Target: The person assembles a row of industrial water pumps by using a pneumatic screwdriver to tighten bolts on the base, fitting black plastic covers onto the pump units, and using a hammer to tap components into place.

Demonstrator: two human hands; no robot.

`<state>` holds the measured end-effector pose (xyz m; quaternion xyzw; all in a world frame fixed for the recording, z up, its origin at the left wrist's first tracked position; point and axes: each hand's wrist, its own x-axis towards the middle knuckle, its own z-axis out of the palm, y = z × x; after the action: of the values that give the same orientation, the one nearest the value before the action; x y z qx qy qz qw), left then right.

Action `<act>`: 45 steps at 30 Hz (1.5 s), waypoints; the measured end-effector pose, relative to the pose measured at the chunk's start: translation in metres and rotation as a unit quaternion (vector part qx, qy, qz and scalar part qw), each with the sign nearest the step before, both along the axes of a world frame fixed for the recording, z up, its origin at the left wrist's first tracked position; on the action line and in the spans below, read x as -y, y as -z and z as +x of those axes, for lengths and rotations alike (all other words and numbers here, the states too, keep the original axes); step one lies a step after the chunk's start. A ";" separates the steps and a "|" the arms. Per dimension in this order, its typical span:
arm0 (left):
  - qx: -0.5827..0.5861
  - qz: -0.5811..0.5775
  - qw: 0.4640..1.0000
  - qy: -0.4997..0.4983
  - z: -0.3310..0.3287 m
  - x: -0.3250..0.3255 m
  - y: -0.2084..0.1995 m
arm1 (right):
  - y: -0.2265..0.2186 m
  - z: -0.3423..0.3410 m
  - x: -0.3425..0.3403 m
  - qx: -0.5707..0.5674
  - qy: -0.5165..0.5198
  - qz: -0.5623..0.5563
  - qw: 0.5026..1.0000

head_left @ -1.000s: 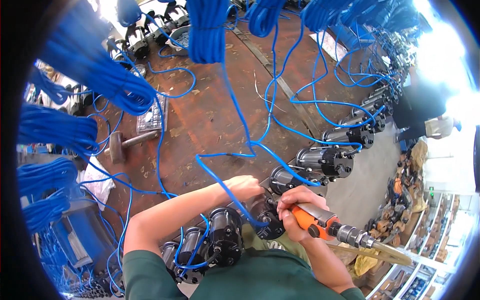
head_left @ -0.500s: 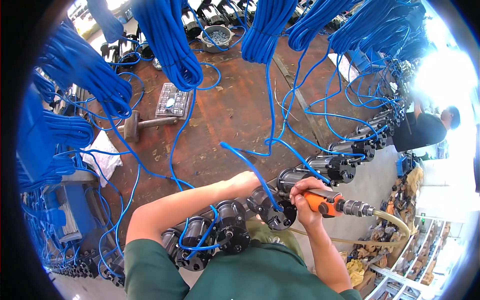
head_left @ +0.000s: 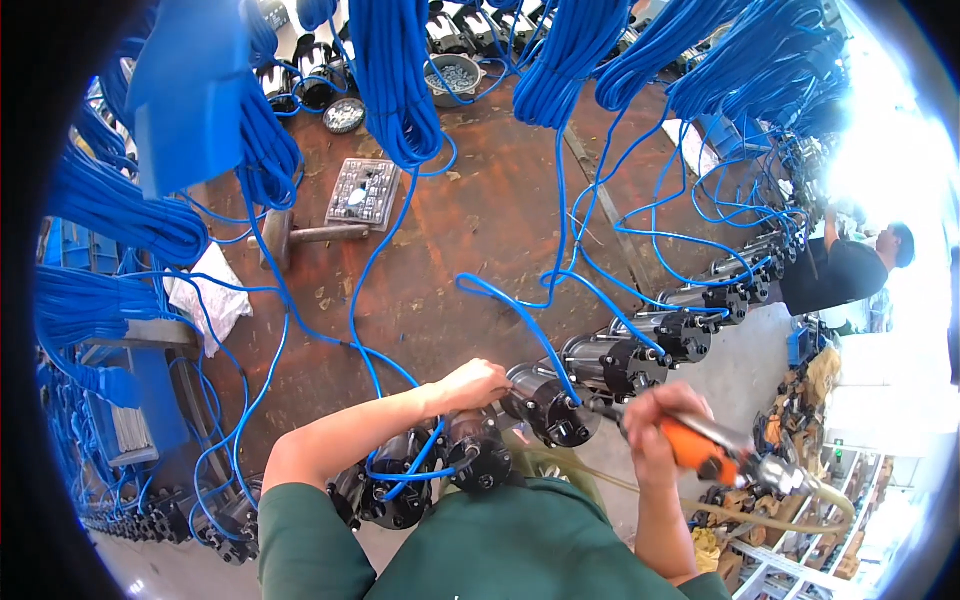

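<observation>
My right hand (head_left: 662, 425) is wrapped round an orange air screwdriver (head_left: 700, 452), blurred by motion. The tool's tip points toward a black cylindrical motor (head_left: 553, 408) whose end cover faces me. I cannot tell whether the tip touches the cover. A blue cable (head_left: 525, 312) comes out of that cover and loops over the table. My left hand (head_left: 478, 384) lies at the far left end of the same motor, its fingers curled against the housing; the fingertips are partly hidden.
More motors (head_left: 612, 362) line the table's near edge on both sides. Bundled blue cables (head_left: 395, 90) hang over the brown table (head_left: 460, 220). A mallet (head_left: 280, 240), a clear parts tray (head_left: 362, 193) and a bowl of screws (head_left: 452, 78) stand there. A person (head_left: 838, 270) works at right.
My right hand with the air screwdriver has moved right and down, away from the motor's cover. My left hand stays at the motor's end. The whole view has shifted slightly.
</observation>
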<state>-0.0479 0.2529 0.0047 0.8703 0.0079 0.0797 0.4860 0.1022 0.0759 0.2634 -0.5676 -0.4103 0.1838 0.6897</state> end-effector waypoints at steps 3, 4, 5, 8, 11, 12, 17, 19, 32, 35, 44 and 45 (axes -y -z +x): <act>0.002 0.062 0.997 0.041 0.000 -0.003 0.002 | -0.011 -0.020 0.012 -0.008 -0.020 0.040 0.999; 0.005 0.065 0.997 0.045 0.000 -0.004 0.000 | -0.010 -0.027 0.011 -0.016 -0.029 0.017 0.999; 0.008 0.068 0.997 0.048 0.000 -0.004 -0.001 | -0.006 -0.032 0.003 -0.023 -0.051 0.010 0.998; 0.007 0.069 0.996 0.047 -0.001 -0.004 -0.003 | 0.013 -0.035 -0.022 0.066 -0.092 -0.025 0.993; 0.006 0.081 0.996 0.043 -0.001 -0.002 0.003 | 0.025 -0.031 -0.041 0.123 -0.135 -0.063 0.981; 0.007 0.087 0.995 0.045 0.000 -0.001 0.002 | 0.027 -0.030 -0.042 0.120 -0.144 -0.059 0.981; 0.001 0.091 0.994 0.065 0.004 -0.002 -0.016 | 0.036 -0.016 -0.043 0.137 -0.191 -0.045 0.971; -0.043 0.110 0.991 0.065 0.002 -0.005 -0.027 | 0.035 -0.015 -0.046 0.110 -0.205 -0.057 0.971; 0.118 0.233 0.654 -0.710 -0.043 0.107 -0.297 | 0.053 -0.002 -0.065 0.017 -0.345 -0.039 0.938; 0.314 0.137 0.498 -0.796 -0.009 0.233 -0.211 | 0.055 -0.011 -0.058 -0.001 -0.342 0.014 0.940; 0.099 0.031 0.535 -0.838 0.083 0.265 -0.034 | 0.057 -0.007 -0.054 -0.012 -0.397 -0.016 0.917; 0.073 0.019 0.531 -0.844 0.082 0.263 -0.023 | 0.055 -0.007 -0.056 -0.010 -0.398 -0.018 0.917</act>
<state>0.0337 -0.0106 0.0280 0.4587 0.7019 0.5163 0.1743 0.0953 0.1314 0.2079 -0.3680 -0.5921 0.4560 0.5532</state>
